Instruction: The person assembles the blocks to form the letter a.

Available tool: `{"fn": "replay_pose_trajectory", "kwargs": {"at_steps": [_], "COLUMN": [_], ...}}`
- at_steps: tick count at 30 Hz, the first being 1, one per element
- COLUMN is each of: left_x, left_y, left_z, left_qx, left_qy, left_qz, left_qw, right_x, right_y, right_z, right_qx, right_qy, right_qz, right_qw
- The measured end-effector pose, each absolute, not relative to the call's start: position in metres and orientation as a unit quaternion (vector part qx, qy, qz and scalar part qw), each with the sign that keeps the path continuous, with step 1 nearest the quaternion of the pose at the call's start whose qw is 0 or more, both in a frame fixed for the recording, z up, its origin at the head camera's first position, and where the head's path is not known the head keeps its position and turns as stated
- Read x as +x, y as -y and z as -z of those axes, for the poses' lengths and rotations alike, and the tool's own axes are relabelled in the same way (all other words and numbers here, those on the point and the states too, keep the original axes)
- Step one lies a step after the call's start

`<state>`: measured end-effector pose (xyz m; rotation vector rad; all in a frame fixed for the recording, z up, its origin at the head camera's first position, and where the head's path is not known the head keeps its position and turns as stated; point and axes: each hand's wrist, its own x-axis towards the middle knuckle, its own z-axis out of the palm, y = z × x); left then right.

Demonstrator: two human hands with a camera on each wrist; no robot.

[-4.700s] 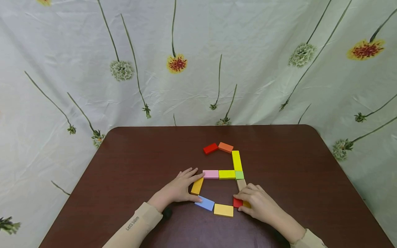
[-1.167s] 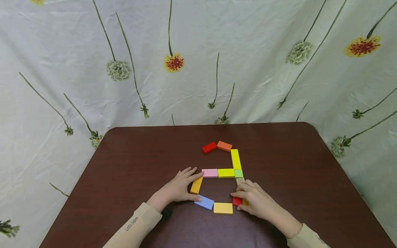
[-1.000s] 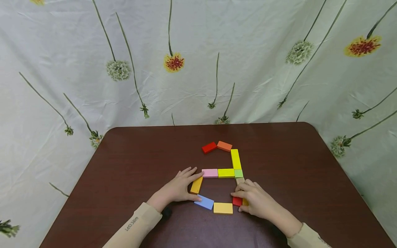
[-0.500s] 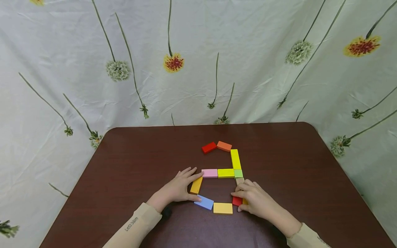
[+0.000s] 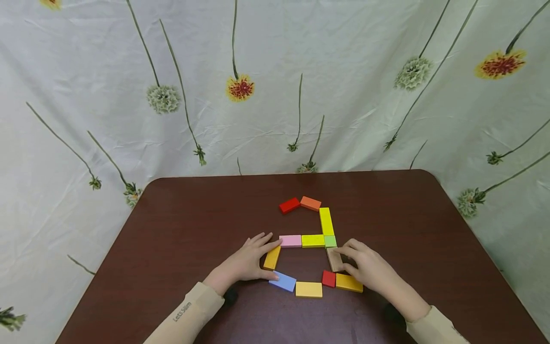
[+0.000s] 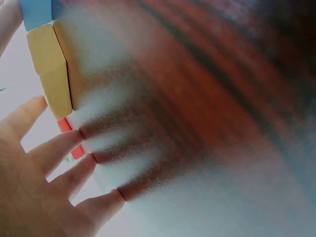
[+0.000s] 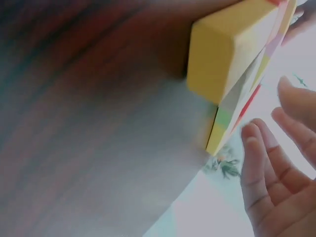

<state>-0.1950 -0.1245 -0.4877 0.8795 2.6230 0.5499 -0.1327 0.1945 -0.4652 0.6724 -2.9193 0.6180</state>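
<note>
In the head view my left hand (image 5: 245, 262) rests on the table, fingers spread. Its index fingertip is at the left end of a pink block (image 5: 290, 241), its thumb on a blue block (image 5: 283, 281); an orange-yellow block (image 5: 272, 258) lies between. My right hand (image 5: 367, 265) is over a beige block (image 5: 334, 260), index fingertip overlapping its upper part and thumb at its right edge. In the right wrist view, the thumb and fingers (image 7: 252, 158) are apart with nothing between them. Just below lie a small red block (image 5: 329, 278) and an orange-yellow block (image 5: 349, 283).
A pale yellow block (image 5: 309, 289) lies at the front. Behind are a bright yellow block (image 5: 312, 241), a green block (image 5: 330, 241), an upright-running yellow block (image 5: 326, 220), an orange block (image 5: 311, 203) and a red block (image 5: 290, 205). A flowered cloth (image 5: 275, 95) hangs behind the brown table (image 5: 193, 210).
My right hand has left the small red block and the orange-yellow block beside it and moved up and right to the beige block, which now shows more fully. The left hand stays put.
</note>
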Motion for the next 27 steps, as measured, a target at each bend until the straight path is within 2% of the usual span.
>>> {"fn": "replay_pose_trajectory", "kwargs": {"at_steps": [6,15,27], "left_x": [-0.1943,-0.1952,-0.1953], "left_y": [0.1244,0.1248,0.125], "left_z": [0.4871,0.4863,0.487], "left_qx": [0.306,0.309,0.313], "left_qy": [-0.918,-0.915,-0.915], "left_qz": [-0.195,-0.199,-0.196], "left_qw": [0.161,0.166,0.161], "right_x": [-0.1367,-0.1389,-0.1388], "right_y": [-0.1986,-0.2,-0.199], "right_z": [0.4675,0.4717,0.4702], "right_qx": [0.201,0.199,0.217], "right_qy": [0.957,0.957,0.959], "right_qz": [-0.208,-0.206,-0.181], "right_qw": [-0.001,-0.031,-0.012]}}
